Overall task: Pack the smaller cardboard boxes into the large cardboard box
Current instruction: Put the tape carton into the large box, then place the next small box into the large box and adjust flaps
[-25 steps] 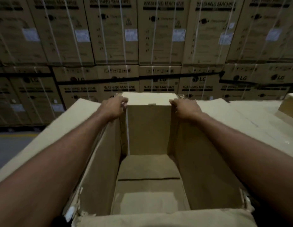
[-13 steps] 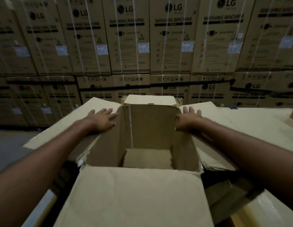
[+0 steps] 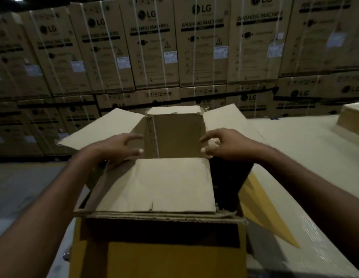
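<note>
An open cardboard box (image 3: 174, 135) stands in front of me with its flaps spread. The left flap (image 3: 102, 131) and right flap (image 3: 224, 117) fold outward, and the near flap (image 3: 158, 183) lies toward me, hiding the box's floor. My left hand (image 3: 116, 151) hovers with spread fingers at the box's left wall. At the right wall is my right hand (image 3: 222, 145), its fingers loosely bent and pointing inward. Neither hand holds anything. A smaller cardboard box (image 3: 353, 119) sits far right on the wrapped surface.
A brown carton front (image 3: 154, 257) with a layered cardboard rim shows below the near flap. A pale plastic-wrapped surface (image 3: 307, 177) spreads to the right. Stacked washing machine cartons (image 3: 202, 47) form a wall behind. Grey floor (image 3: 24, 187) lies to the left.
Both hands left the far corners and side flaps and drew back toward me, now lifted beside the box walls. My view rose and pulled back, so the near flap covers the box's inside.
</note>
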The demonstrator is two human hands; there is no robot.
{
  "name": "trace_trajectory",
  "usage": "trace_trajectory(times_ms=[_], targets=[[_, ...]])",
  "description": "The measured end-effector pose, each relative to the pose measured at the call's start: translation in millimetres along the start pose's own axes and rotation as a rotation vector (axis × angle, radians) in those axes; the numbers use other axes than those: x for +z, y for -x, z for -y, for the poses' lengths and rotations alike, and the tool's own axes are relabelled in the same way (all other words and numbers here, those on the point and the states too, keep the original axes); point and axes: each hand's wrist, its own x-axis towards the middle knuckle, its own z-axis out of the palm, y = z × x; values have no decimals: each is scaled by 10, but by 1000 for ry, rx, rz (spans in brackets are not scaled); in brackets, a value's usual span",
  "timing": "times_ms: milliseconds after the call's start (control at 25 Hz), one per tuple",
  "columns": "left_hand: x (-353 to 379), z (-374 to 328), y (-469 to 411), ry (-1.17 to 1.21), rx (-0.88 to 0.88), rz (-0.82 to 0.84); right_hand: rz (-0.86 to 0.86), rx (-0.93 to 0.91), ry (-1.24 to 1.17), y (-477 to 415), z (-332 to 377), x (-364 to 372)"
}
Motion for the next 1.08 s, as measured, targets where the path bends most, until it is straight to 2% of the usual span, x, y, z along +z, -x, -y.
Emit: trace_trajectory(times_ms=[80, 160, 280, 400, 480, 600, 720, 920, 1080], targets=[[234, -219, 474, 241, 232, -250, -126, -25, -147, 454, 42, 33], [579, -443, 974, 329, 323, -473, -236, -54, -199, 925, 92, 144], [1149, -701, 1546, 280, 412, -640, -417, -125, -93, 1555, 102, 321], [1800, -968, 1996, 184, 527, -748, -504, -84, -22, 2225, -88, 524], [2229, -1121, 2219, 151, 554, -725, -588, -8, -30, 2658, -288, 644], [2823, -1440, 2389, 96, 531, -572, -700, 144, -70, 3318, -648, 670], [3346, -1879, 2475, 33, 603, -450, -765, 289, -65, 3894, -1061, 589], [4029, -3074, 2663, -52, 788, -447, -913, 397, 61, 4763, -1822, 142], [4504, -4069, 2635, 94, 831, -446, -1019, 407, 198, 5221, -2504, -528]])
